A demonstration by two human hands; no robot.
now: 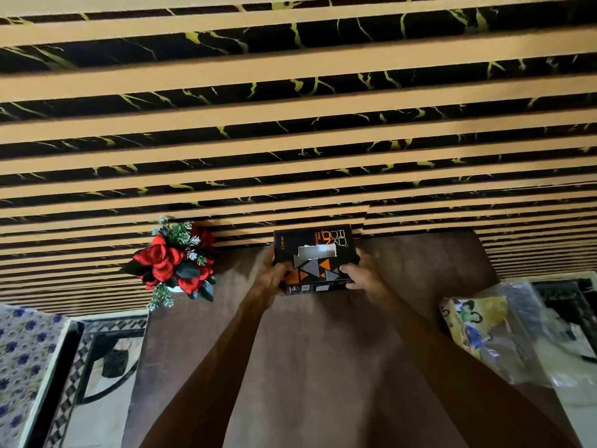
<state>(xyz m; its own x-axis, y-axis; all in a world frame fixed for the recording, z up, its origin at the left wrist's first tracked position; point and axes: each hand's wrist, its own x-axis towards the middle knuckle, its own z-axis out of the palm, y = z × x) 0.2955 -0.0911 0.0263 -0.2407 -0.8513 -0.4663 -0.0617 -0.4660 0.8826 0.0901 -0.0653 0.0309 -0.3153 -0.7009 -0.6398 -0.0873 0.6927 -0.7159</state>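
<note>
Both hands, left hand (270,275) and right hand (365,275), gripping box (315,253) (table's (323,367) far edge)

Black tissue box (315,257), orange and grey triangle print, orange lettering, white tissue in top slot; lying flat, top up, at the table's (323,367) far edge, against the wall.

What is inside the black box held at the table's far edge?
Through the torn slot in the top of the black box, only a pale, whitish surface shows. The rest of the inside is covered by the box walls.
</note>
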